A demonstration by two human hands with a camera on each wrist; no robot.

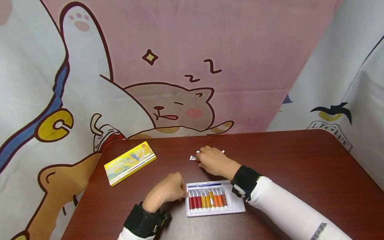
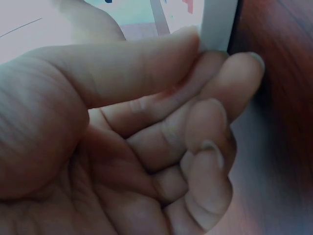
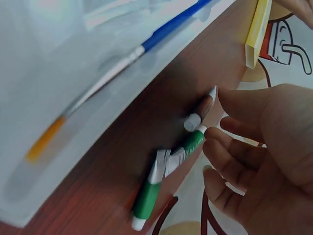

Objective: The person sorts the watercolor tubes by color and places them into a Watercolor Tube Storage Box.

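Note:
My left hand is at the left side of a white plastic tray; in the left wrist view its thumb and forefinger pinch the tray's edge, other fingers curled. In the tray lie a row of red, yellow, orange and brown paint tubes and a blue-handled paintbrush. Beyond the tray, my right hand hovers over loose tubes on the table. In the right wrist view, its loosely bent fingers are beside a brown paint tube and a green paint tube; another green tube lies close by.
A yellow paint box lies at the back left of the dark red wooden table. A cartoon-printed cloth hangs behind the table's far edge.

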